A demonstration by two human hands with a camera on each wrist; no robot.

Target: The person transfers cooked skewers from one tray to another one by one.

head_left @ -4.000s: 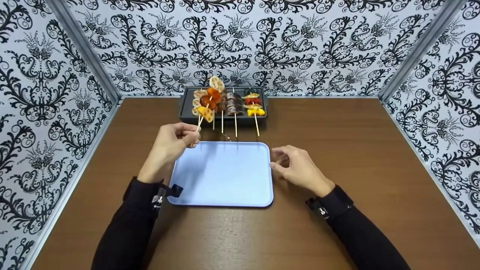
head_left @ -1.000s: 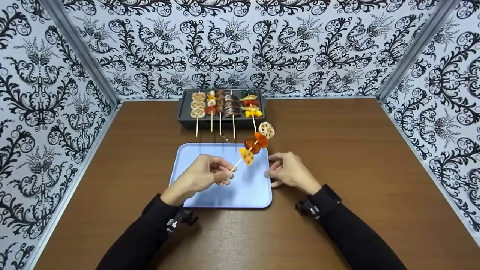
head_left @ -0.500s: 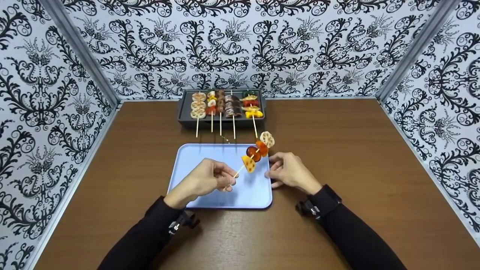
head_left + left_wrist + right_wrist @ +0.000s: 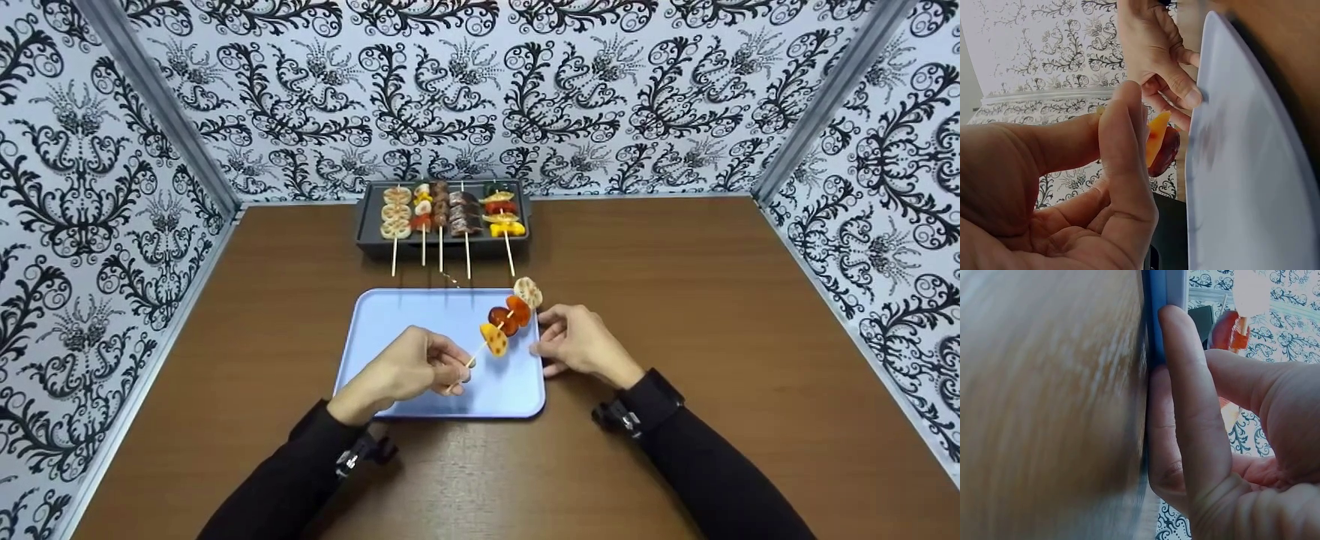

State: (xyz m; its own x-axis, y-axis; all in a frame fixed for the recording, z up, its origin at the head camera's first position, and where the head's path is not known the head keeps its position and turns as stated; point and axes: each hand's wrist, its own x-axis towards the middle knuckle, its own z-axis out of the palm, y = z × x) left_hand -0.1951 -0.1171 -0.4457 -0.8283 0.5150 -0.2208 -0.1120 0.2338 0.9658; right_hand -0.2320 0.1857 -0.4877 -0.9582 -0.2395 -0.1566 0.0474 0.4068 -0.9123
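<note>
Between thumb and fingers, my left hand (image 4: 416,367) pinches the bare end of a skewer (image 4: 503,321). On it sit a yellow spotted piece, a dark red-brown round, an orange piece and a pale lotus root slice. The skewer slants up to the right above the light blue tray (image 4: 390,311), apart from its surface. At the tray's right edge, my right hand (image 4: 585,343) holds the rim, its thumb (image 4: 1192,97) on top in the left wrist view. Its other fingers (image 4: 1193,399) lie along the outer side in the right wrist view.
Behind the tray stands a dark grill plate (image 4: 367,225) with several skewers, their sticks jutting toward the front. The lotus root skewer (image 4: 396,213) lies leftmost, the mixed vegetable skewer (image 4: 502,214) rightmost. Patterned walls (image 4: 465,97) enclose the brown table (image 4: 675,300).
My left hand has carried the skewer from beside the grill plate rightward and down over the tray, lowering it slightly in the last second. My right hand has come to the tray's edge and stayed there.
</note>
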